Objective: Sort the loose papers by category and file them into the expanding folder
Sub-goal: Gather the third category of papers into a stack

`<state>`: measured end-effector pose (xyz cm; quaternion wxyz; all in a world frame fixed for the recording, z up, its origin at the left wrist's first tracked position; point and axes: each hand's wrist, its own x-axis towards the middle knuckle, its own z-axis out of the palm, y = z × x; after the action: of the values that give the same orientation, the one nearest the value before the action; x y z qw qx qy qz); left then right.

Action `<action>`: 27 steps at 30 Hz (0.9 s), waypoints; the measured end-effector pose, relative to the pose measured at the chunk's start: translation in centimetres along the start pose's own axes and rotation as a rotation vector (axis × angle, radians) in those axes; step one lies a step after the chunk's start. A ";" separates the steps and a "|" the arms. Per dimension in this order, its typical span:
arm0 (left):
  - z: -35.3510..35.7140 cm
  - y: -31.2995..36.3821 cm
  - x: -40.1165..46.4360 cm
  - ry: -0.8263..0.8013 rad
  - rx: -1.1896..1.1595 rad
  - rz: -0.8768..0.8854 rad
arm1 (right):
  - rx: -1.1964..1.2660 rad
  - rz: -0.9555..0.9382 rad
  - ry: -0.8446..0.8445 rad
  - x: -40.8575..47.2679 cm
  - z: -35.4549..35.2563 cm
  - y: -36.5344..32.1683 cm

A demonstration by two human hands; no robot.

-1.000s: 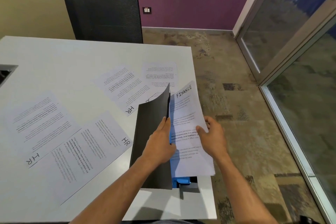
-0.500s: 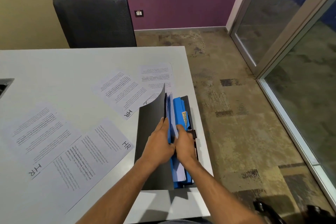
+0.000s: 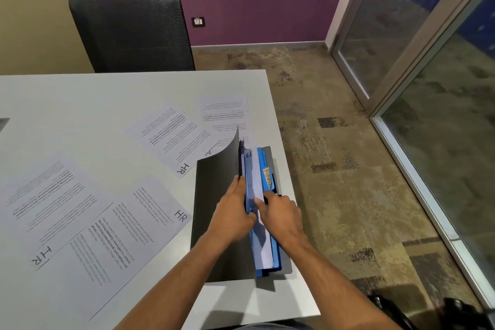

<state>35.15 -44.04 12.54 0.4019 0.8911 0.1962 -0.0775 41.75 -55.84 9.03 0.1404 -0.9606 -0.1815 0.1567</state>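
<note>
folder cover (image 3: pixel 219 211): matt black plastic | table (image 3: pixel 80 104): smooth matt grey

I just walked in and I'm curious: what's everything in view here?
Table: 1, white, left.
Folder: 1, black with blue pockets, open, table's right edge.
Finance sheet: 1, white, in a blue pocket.
Loose papers: 4, white, on the table.
Chair: 1, black, behind the table.
Socket: 1, purple wall.
Left hand: holding the cover open.
Right hand: pressing the sheet in.
</note>
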 end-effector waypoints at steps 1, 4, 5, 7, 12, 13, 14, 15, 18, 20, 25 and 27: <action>0.0 0.1 0.1 -0.006 0.008 0.000 | -0.021 -0.013 0.013 0.2 0.0 0.5; 0.1 0.3 0.0 -0.020 0.017 0.004 | -0.013 -0.025 0.063 0.4 -0.3 1.7; 0.2 0.3 -0.1 -0.020 0.014 0.009 | 0.003 -0.015 0.094 0.4 -0.4 2.2; 0.5 0.3 -0.1 -0.025 0.002 0.012 | -0.011 0.001 0.142 0.4 -0.5 3.2; 1.9 0.0 0.5 -0.063 -0.021 0.008 | 0.063 0.111 0.148 1.0 0.8 5.9; 2.2 -0.1 0.7 -0.075 -0.014 0.006 | 0.124 0.140 0.147 1.1 1.1 6.2; 2.6 -0.2 0.8 -0.087 -0.004 0.006 | 0.187 0.164 0.149 1.3 1.3 6.5; 2.9 -0.2 1.0 -0.098 0.008 0.006 | 0.245 0.177 0.162 1.4 1.5 6.7; 3.9 0.0 1.3 -0.107 0.064 -0.005 | 0.384 0.180 0.212 1.6 2.1 6.9; 4.7 0.2 1.8 -0.103 0.102 -0.012 | 0.447 0.172 0.233 1.6 2.4 6.9; 6.9 0.5 2.7 -0.148 0.193 -0.033 | 0.457 0.132 0.217 1.2 2.9 6.7; 7.5 0.4 3.0 -0.160 0.204 -0.019 | 0.433 0.119 0.220 1.1 3.2 6.7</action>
<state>38.19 -49.06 6.93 0.3226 0.9164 0.1632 -0.1718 43.68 -60.71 3.62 0.3522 -0.9284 -0.0707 0.0946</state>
